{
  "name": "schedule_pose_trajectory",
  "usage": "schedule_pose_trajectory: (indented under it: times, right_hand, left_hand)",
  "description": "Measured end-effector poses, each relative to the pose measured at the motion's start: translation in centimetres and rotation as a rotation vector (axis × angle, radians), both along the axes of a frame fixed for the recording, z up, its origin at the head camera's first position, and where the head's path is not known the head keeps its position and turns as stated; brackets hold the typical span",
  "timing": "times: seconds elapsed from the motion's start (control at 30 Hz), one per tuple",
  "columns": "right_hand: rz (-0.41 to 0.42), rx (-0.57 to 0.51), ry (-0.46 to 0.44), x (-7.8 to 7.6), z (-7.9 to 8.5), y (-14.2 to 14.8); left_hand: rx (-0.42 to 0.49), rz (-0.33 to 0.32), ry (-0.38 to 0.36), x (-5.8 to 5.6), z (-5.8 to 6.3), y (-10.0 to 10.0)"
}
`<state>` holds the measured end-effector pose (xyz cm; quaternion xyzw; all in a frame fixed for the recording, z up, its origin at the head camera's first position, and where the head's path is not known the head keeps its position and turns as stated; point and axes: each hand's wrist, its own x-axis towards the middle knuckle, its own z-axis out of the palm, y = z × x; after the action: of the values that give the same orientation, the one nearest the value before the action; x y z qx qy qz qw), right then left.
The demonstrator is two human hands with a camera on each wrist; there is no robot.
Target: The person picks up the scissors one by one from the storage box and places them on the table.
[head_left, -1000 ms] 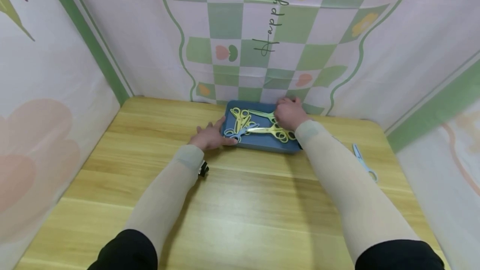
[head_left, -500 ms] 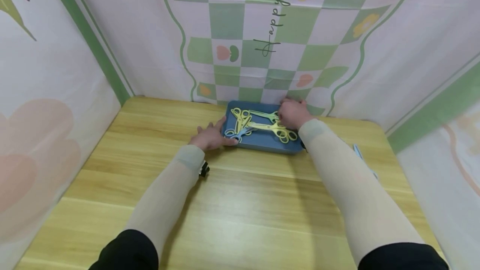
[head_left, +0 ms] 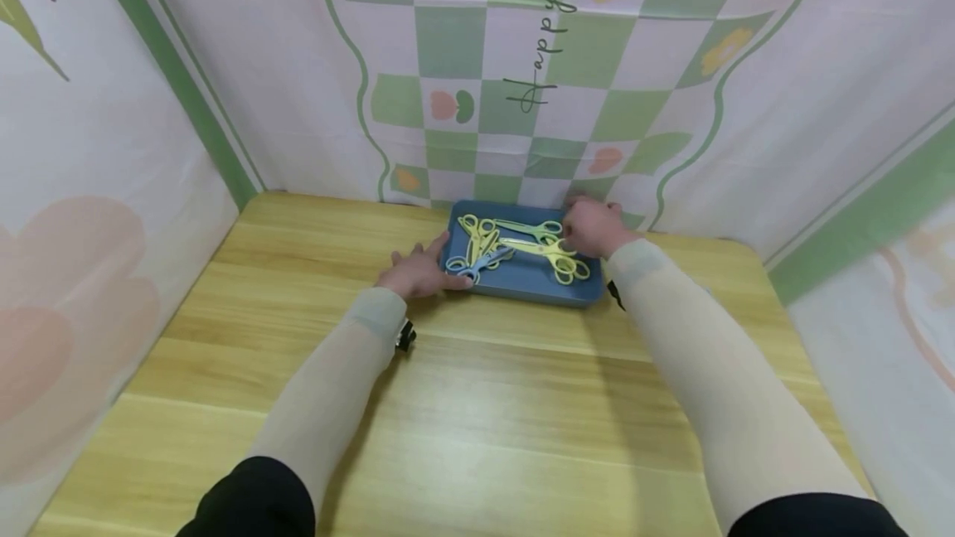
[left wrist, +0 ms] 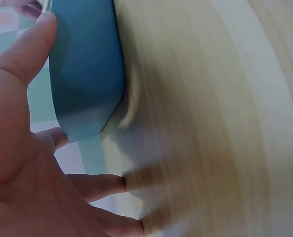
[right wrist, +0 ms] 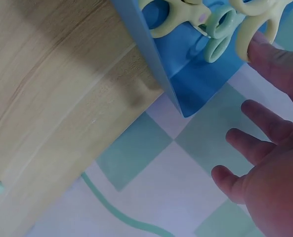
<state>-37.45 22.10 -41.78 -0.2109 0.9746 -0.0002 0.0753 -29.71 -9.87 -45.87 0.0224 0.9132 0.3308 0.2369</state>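
A blue tray [head_left: 522,287] holding several children's scissors lies at the table's back edge. My left hand [head_left: 419,270] is spread at its left end. The thumb lies at the near wall and the index finger at the end, the other fingers extended beside it. Over the right end, my right hand [head_left: 594,226] pinches a yellow pair of scissors [right wrist: 257,29] by a handle loop; the thumb shows at the loop, its other fingers stand apart. Near it lie green scissors [head_left: 530,229]. More yellow scissors [head_left: 477,230] and blue scissors [head_left: 488,262] lie at the tray's left.
A patterned cloth [head_left: 507,106] hangs right behind the tray, with more cloth at both sides. The wooden table [head_left: 477,421] extends toward me. My right forearm covers most of a blue thing [head_left: 705,289] on the table at right.
My right hand has shifted a little right, the yellow scissors under it sliding the same way. The green scissors' handles have come into view, and the forearm now covers the blue scissors on the table.
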Motion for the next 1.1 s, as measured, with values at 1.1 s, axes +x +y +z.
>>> schedule_pose_trajectory:
  times: [1.1]
  right_hand:
    - [-0.36, -0.245, -0.032, 7.2, 0.5, 7.1]
  left_hand:
    - [-0.065, -0.089, 0.076, -0.8, 0.3, 0.4]
